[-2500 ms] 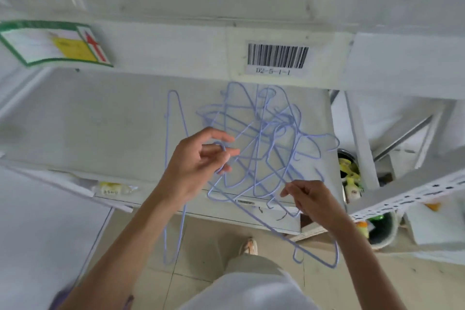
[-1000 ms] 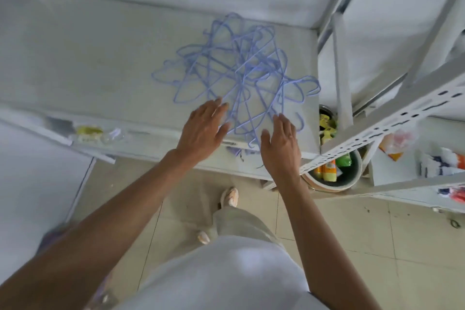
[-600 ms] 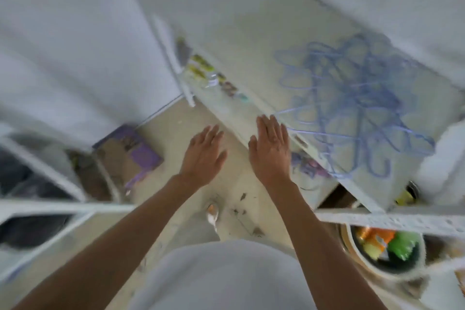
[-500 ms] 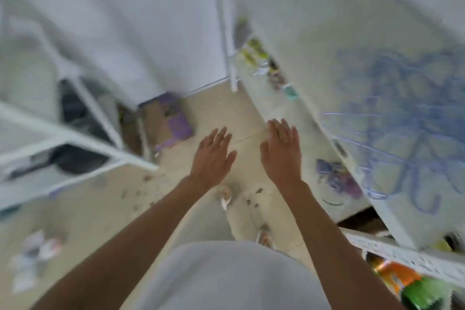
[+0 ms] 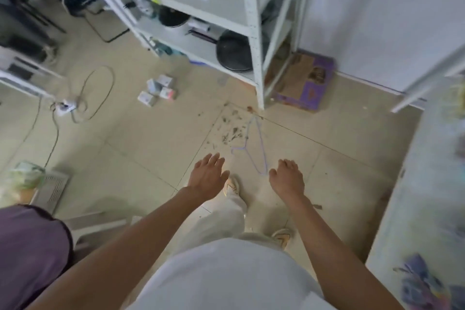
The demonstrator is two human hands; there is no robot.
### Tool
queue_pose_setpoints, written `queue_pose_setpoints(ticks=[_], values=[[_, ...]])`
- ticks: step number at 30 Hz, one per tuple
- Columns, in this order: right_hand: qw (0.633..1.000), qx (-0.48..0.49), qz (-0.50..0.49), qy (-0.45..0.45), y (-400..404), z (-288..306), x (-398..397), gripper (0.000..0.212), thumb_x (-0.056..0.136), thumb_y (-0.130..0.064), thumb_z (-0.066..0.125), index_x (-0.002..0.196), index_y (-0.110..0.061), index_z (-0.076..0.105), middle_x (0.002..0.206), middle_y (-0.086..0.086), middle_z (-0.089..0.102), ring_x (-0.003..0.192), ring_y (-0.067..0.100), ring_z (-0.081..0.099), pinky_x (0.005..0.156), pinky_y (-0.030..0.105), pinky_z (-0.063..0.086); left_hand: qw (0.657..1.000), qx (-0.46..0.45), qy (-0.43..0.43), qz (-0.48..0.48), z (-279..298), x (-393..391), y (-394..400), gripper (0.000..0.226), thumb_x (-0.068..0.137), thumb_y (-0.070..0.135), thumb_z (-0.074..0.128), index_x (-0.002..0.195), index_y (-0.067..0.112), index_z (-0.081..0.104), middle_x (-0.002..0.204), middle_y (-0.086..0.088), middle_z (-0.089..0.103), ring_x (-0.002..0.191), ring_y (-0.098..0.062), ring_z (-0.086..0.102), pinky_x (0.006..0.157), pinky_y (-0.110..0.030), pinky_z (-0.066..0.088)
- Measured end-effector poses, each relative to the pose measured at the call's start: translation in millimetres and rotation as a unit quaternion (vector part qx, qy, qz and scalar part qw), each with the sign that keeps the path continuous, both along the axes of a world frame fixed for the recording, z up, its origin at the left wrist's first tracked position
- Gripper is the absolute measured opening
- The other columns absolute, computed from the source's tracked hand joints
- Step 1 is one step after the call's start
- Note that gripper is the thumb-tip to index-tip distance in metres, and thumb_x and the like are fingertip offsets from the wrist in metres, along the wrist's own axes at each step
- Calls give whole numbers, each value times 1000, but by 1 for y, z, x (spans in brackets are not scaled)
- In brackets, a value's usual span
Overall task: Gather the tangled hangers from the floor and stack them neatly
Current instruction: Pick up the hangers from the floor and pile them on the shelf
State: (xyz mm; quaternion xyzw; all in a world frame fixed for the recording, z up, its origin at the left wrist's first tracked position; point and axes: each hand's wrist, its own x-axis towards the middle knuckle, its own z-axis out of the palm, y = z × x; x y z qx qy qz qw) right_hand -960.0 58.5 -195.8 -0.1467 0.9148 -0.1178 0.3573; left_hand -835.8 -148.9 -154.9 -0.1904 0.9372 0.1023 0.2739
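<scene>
One thin lilac wire hanger (image 5: pixel 254 148) lies flat on the beige tiled floor, just ahead of my feet, beside a patch of dark debris. My left hand (image 5: pixel 207 175) hovers to the hanger's left, palm down, fingers spread and empty. To the right of the hanger's near end, my right hand (image 5: pixel 286 178) is also palm down, fingers apart, holding nothing. Both hands are above the floor, apart from the hanger. The tangled heap of hangers is out of view; a blurred shelf surface (image 5: pixel 422 209) fills the right edge.
A white metal rack (image 5: pixel 254 33) with pans and bottles stands ahead, one leg near the hanger. A purple-and-brown cardboard box (image 5: pixel 302 83) lies by the wall. Small boxes (image 5: pixel 157 89), a power strip with cables (image 5: pixel 66 107) and a purple-clad person (image 5: pixel 27 254) are at left.
I set the tangled hangers on the shelf, let go and turned left. The view swung from the shelf to the floor, where a single hanger now shows. Both hands stayed empty.
</scene>
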Motion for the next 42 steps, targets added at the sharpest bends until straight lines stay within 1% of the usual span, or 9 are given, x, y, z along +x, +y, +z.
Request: queue_pose_setpoints(ticks=[5,10,16,24,28,33,37,39,42], values=[[999,17,29,-24,-52,-22,-13,52,107,-28,38,153,-4,43,162,13,41,155,29,27,121,44,32,998,12,-33,-47,-32,-13,-37,59,107,46,30,158,16,32,170,-7,23,157,-27,18,125,-45,21],[998,40,42,-28,-96,-70,-43,43,103,-25,41,138,-5,55,147,12,54,146,29,38,109,42,43,997,61,-39,-32,-92,-49,-76,55,107,43,33,155,15,37,169,-7,27,156,-28,22,122,-45,25],[986,87,139,-11,-126,-204,-83,41,98,-24,45,132,-5,59,137,10,60,136,28,47,100,42,48,991,108,-47,57,-224,-80,-107,48,104,38,41,143,11,51,151,-8,50,141,-28,43,110,-47,40],[958,129,249,-52,-166,-458,-146,39,101,-27,47,132,-6,58,136,13,59,133,32,51,101,41,47,961,132,-105,220,-493,-115,-136,50,101,35,47,146,13,48,147,-11,55,137,-31,48,108,-47,42],[981,120,129,-85,-183,-591,-171,34,100,-25,45,121,-2,59,126,22,62,125,37,58,99,43,48,938,132,-121,297,-627,-135,-147,49,98,31,49,145,14,48,142,-12,56,134,-33,50,108,-46,44],[985,158,29,-58,-194,-707,-172,37,101,-32,48,126,-6,52,128,22,64,121,42,63,95,45,50,960,68,-67,262,-750,-154,-154,51,94,25,55,140,6,44,134,-15,55,127,-35,50,95,-48,48],[989,146,13,32,-188,-761,-153,40,101,-33,51,127,-3,48,115,20,69,105,42,71,83,45,54,973,-24,1,229,-804,-163,-165,40,90,16,60,127,6,49,127,-15,51,114,-35,52,72,-46,53],[989,123,31,73,-181,-776,-148,34,102,-33,49,120,-4,50,105,19,72,96,42,73,73,43,53,974,-44,21,223,-817,-162,-175,32,91,10,59,122,5,51,122,-16,54,109,-36,55,59,-42,46],[989,120,54,68,-169,-779,-151,27,99,-31,49,109,-8,57,96,18,71,89,41,71,65,38,41,986,-14,0,169,-816,-150,-193,27,95,10,54,120,3,51,109,-20,63,95,-42,64,58,-40,37]])
